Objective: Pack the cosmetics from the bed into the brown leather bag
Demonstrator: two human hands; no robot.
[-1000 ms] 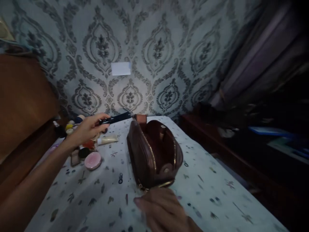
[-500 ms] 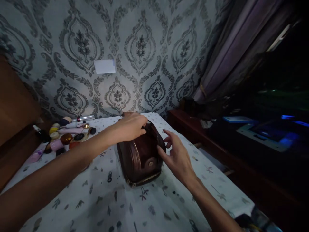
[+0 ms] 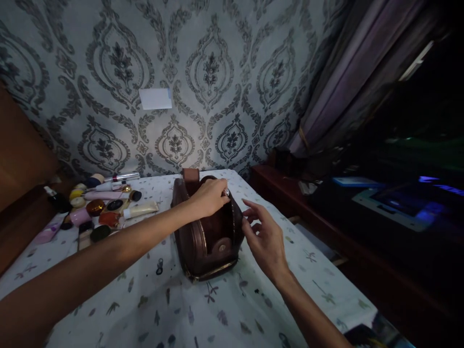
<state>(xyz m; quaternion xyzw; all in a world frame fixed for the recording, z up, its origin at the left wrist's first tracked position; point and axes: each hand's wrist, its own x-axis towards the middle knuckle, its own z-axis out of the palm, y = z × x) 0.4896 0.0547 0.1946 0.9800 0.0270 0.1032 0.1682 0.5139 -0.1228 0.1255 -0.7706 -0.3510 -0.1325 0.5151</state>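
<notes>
A dark brown leather bag (image 3: pixel 192 237) with gold zippers stands on the patterned white cloth, its top unzipped. My left hand (image 3: pixel 212 197) is closed at the bag's opening, and a small shiny thing (image 3: pixel 226 192) shows at its fingertips, too small to name. At the bag's right side is my right hand (image 3: pixel 266 237), its thumb and fingers apart and the tips touching the leather edge. The bag's inside is dark, and my left hand partly covers the opening.
Several cosmetics, among them a cream tube (image 3: pixel 141 210), an amber jar (image 3: pixel 95 208) and a dropper bottle (image 3: pixel 56 199), lie on the left of the cloth (image 3: pixel 203 319). Patterned wallpaper rises behind. A dark red ledge (image 3: pixel 275 186) runs along the right.
My left hand has shifted slightly right and down at the opening, and a shiny thing now shows at its fingertips. The brown strap behind is more visible. My right hand stays beside the bag.
</notes>
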